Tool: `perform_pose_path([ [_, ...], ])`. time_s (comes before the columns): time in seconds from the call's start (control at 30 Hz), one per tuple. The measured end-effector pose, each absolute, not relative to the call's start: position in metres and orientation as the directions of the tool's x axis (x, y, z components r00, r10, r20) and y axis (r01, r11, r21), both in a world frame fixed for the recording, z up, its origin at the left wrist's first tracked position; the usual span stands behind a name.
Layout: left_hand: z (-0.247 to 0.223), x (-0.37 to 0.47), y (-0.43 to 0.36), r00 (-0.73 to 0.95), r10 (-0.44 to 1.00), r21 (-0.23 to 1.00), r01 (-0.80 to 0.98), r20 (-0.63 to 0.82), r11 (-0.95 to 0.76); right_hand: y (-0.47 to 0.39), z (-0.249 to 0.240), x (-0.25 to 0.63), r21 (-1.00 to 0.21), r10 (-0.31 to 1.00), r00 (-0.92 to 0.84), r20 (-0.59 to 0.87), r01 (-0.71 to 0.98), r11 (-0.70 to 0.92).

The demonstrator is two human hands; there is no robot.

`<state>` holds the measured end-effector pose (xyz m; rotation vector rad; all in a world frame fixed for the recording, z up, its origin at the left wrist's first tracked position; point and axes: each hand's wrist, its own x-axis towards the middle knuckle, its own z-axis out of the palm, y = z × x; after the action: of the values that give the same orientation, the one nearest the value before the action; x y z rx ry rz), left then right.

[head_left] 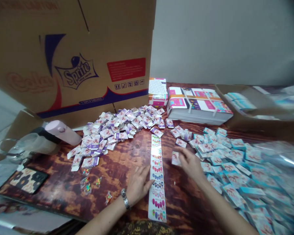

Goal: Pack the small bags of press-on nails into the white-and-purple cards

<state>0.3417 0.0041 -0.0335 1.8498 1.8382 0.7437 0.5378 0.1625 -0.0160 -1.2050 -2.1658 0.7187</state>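
Note:
A long strip of nail stickers (pixel 157 191) lies lengthwise on the table before me, printed with rows of coloured nail shapes. My left hand (pixel 139 183), a metal watch on its wrist, lies flat at the strip's left edge with the thumb touching it. To the right of the strip, my right hand (pixel 188 163) pinches a small printed box (pixel 175 158) just above the table. A heap of small purple-and-white boxes (pixel 112 125) lies beyond my left hand. Blue-and-white boxes (pixel 231 163) are piled to the right, some blurred.
A large cardboard carton (pixel 127 36) stands at the back left. Bundled printed packs (pixel 198 104) sit at the back, beside an open carton (pixel 247 122). At left are a pink bottle (pixel 63 132), a patterned phone case (pixel 28 181) and small bags of colourful bits (pixel 86 184).

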Motion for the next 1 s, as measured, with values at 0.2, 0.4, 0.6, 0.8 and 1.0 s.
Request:
perform_pose_path([
  [0.2, -0.036, 0.34, -0.001, -0.03, 0.997, 0.626, 0.779, 0.075, -0.024, 0.18, -0.021, 0.539, -0.494, 0.705, -0.675, 0.216, 0.547, 0.676],
  [0.4, -0.037, 0.331, -0.006, -0.064, 0.996, 0.593, 0.805, 0.06, 0.016, 0.146, -0.06, 0.512, -0.423, 0.422, -0.906, -0.013, 0.387, 0.819],
  [0.6, -0.039, 0.332, -0.005, -0.07, 0.997, 0.604, 0.797, 0.043, 0.03, 0.144, -0.073, 0.511, -0.377, 0.436, -0.9, -0.011, 0.408, 0.832],
  [0.8, -0.037, 0.335, 0.001, -0.053, 0.996, 0.655, 0.756, 0.068, -0.005, 0.129, -0.055, 0.509, -0.51, 0.509, -0.857, 0.083, 0.402, 0.76],
  [1.0, -0.029, 0.338, 0.011, -0.042, 0.981, 0.715, 0.691, 0.189, -0.108, 0.122, 0.012, 0.501, -0.762, 0.565, -0.816, 0.121, 0.288, 0.58],
])
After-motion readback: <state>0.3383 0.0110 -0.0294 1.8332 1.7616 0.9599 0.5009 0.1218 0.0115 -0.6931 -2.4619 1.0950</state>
